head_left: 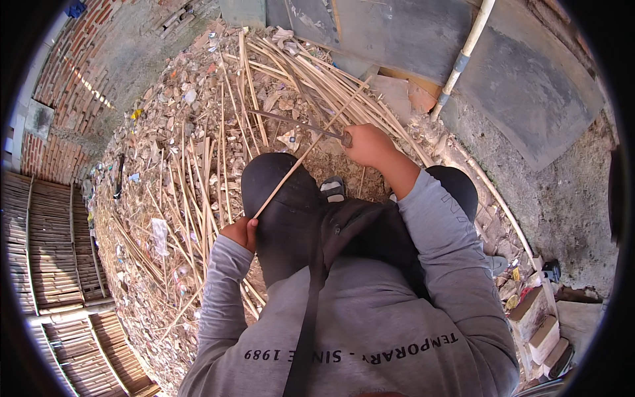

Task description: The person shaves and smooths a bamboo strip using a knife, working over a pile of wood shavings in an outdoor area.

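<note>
A long, thin bamboo strip (288, 176) slants across my bent left knee, rising away from me to the right. My left hand (239, 233) is closed around its near end. In my right hand (370, 145) is the handle of a long knife (294, 122), whose narrow dark blade points left. Blade and strip cross just left of my right fist; whether they touch I cannot tell. Beyond my hands, several pale bamboo strips (317, 73) lie in a loose bundle. More loose strips (206, 178) are spread on the ground left of my knee.
Litter and dry scraps cover the ground (142, 172). A brick wall (49, 142) stands at the far left, with a bamboo slat panel (49, 245) nearer. Dark boards (529, 86) and an upright pole (463, 59) lean at the right. Bricks (544, 334) are stacked at the lower right.
</note>
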A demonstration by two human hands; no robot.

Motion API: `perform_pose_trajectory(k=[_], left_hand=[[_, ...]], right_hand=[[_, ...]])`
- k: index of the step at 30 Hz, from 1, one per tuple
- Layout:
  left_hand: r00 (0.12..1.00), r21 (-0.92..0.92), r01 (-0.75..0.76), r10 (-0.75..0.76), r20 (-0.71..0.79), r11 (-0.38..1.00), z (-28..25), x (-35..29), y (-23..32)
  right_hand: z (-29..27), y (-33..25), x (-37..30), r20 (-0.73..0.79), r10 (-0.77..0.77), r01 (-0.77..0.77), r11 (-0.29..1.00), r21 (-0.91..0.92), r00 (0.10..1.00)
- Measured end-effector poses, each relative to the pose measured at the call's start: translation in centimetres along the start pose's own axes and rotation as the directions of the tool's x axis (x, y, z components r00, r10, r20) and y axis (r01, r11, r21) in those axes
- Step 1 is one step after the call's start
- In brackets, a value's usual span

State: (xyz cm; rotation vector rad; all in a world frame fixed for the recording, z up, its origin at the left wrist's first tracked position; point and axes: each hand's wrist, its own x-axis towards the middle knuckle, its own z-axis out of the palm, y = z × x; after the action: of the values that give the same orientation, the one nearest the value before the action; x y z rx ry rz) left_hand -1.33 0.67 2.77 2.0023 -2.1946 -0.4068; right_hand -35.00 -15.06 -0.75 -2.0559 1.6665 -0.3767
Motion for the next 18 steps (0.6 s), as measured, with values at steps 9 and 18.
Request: perform_pose_trajectory(k=[9, 18], left_hand=[[0.998, 0.034, 0.050, -0.052, 0.047, 0.998, -0.8, -0.1, 0.9], [0.999, 0.001, 0.007, -0.007, 0.046, 1.000, -1.1, 0.0, 0.9]], right_hand=[[-0.5, 2.1, 1.1, -0.147, 0.208, -0.200, 0.978, 0.067, 0.967], [-0.6, -0.9, -1.1, 0.012, -0.084, 0.085, 0.994, -0.070, 0.996]])
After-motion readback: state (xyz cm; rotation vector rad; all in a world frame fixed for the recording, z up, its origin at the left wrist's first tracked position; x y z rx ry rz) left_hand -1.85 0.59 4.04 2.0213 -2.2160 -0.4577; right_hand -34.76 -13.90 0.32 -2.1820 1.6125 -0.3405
